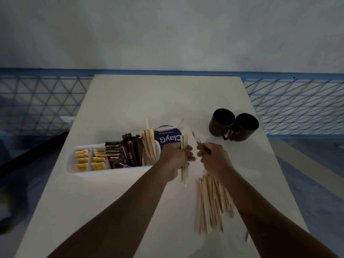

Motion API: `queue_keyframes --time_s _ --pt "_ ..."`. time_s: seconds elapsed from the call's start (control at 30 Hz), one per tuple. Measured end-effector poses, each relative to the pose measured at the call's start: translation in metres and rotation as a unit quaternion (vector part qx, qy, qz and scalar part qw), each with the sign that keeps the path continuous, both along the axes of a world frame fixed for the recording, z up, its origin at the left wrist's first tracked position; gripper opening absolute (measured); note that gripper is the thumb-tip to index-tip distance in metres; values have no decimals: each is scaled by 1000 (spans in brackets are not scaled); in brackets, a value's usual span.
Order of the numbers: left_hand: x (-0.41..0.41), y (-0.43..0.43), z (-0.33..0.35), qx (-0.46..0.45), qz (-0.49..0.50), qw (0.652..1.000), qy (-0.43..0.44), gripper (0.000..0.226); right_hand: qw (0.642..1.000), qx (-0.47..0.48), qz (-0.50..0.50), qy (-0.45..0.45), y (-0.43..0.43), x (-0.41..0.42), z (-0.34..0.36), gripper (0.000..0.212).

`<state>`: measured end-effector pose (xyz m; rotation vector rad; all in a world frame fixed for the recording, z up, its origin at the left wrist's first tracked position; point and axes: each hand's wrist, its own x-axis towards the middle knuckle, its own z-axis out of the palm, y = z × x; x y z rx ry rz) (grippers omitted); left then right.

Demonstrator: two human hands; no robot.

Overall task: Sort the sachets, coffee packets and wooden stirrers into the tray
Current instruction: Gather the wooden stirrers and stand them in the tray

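White table (130,101) — stirrer bundle (184,141) within curled left fingers (190,153), single stirrer (196,139) between right fingers (202,153)

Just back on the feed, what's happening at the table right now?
A person is gathering wooden stirrers. The left hand grips a small bundle beside the tray, while the right hand pinches a stirrer or two. The tray already holds yellow sachets, coffee packets and upright stirrers. A loose pile lies on the table by the right forearm.
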<state>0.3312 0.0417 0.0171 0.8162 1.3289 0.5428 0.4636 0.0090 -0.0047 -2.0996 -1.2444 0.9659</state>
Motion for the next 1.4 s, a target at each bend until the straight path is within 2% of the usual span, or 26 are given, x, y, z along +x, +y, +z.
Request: queue_keyframes --time_s 0.17,0.4,0.6,0.73,0.9,1.0,1.07,1.1,1.17,1.2,1.23,1.3,1.4 --pt "-28 22 24 68 53 996 -16 17 986 70 -38 146 24 -32 13 32" --pt "-72 47 34 150 97 983 40 15 937 117 -105 311 50 -81 32 22" --pt "-94 46 34 179 128 972 76 16 896 150 -140 393 61 -115 33 21" --pt "-101 39 30 200 120 964 129 11 888 144 -158 408 62 -129 21 21" --pt "-105 34 17 217 82 952 198 14 917 117 -129 360 53 -138 5 22" --pt "-106 33 13 221 53 952 207 16 941 106 -92 307 48 -139 1 27" --pt "-107 33 13 244 40 945 214 16 953 112 -63 276 47 -137 -1 22" --pt "-107 34 13 257 38 940 223 16 962 113 -44 245 46 -136 -1 17" --pt "-108 38 17 270 43 934 230 18 987 131 40 80 44 -134 -1 11" --pt "-108 41 19 273 47 933 230 21 988 135 58 37 45 -133 -1 19" --pt "-109 44 20 277 50 931 230 24 987 144 49 43 44 -133 2 29" --pt "-110 51 22 289 51 926 237 28 981 130 -4 145 46 -129 10 37" --pt "-112 62 24 300 50 921 244 29 987 136 85 28 44 -131 8 28"
